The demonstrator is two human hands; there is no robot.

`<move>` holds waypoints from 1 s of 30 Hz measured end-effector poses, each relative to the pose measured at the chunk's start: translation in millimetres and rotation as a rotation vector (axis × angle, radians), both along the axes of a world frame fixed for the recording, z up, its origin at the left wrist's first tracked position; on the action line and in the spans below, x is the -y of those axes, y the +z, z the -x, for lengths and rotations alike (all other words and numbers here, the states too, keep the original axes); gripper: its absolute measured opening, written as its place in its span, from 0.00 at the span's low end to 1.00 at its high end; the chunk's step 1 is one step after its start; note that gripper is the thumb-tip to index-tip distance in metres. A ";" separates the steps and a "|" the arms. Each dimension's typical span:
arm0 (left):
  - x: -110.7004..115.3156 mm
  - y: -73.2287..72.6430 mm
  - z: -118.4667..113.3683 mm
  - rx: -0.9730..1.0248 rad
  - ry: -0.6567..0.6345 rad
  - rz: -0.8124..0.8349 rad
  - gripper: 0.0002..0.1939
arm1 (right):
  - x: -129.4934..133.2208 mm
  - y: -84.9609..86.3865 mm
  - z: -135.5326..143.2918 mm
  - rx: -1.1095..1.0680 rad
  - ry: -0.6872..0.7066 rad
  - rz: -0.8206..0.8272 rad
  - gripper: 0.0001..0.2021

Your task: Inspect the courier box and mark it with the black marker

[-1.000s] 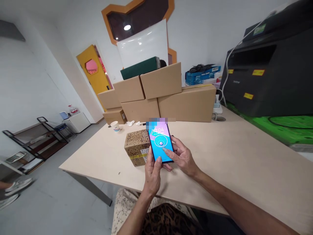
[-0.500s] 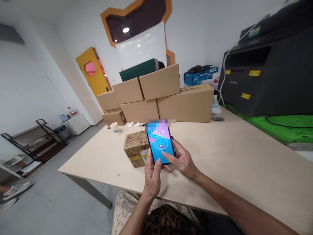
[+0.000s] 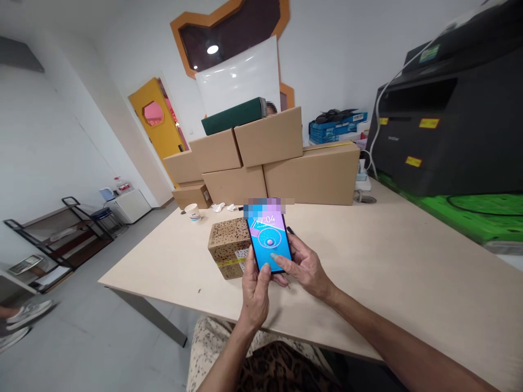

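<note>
A smartphone (image 3: 268, 239) with a lit blue and purple screen is held upright over the table, its clock partly readable. My left hand (image 3: 255, 288) grips its lower left side, thumb at the bottom of the screen. On the right, my right hand (image 3: 306, 267) is closed around the other edge, with its thumb over the lower screen. Fingers behind the phone are mostly hidden. Just behind and left of the phone stands a small speckled cardboard box (image 3: 229, 245) with a yellow band and a white label, partly covered by the phone and my left hand.
Stacked cardboard boxes (image 3: 310, 177) line the table's (image 3: 163, 261) far side, a dark green case (image 3: 232, 117) on top. A paper cup (image 3: 192, 212) and crumpled tissues (image 3: 218, 207) sit before them. At right, a black printer (image 3: 425, 120) stands on a green pallet (image 3: 441, 215).
Both hands keep the phone in nearly the same place. The whole view has shifted very slightly. Part of a person's head now shows more behind the stacked boxes.
</note>
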State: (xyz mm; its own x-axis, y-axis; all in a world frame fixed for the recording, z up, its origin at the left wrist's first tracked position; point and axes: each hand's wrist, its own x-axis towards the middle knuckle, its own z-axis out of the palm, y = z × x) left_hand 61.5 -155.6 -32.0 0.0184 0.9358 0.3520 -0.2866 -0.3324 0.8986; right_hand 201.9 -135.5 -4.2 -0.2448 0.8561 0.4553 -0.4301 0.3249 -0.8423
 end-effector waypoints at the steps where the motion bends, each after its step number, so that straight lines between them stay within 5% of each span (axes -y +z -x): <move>1: 0.0 0.6 -0.2 -0.001 -0.001 -0.001 0.47 | 0.1 0.3 -0.1 0.003 -0.003 0.005 0.22; 30: -7.0 8.5 -5.6 -0.005 -0.041 0.005 0.48 | -6.8 0.0 -0.7 -0.073 -0.013 0.075 0.21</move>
State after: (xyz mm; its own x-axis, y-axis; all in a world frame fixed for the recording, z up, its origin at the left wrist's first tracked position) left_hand 67.1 -148.5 -23.5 0.0581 0.9360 0.3471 -0.2954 -0.3160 0.9016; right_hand 202.5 -128.6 -4.2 -0.2022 0.8913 0.4058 -0.4872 0.2680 -0.8312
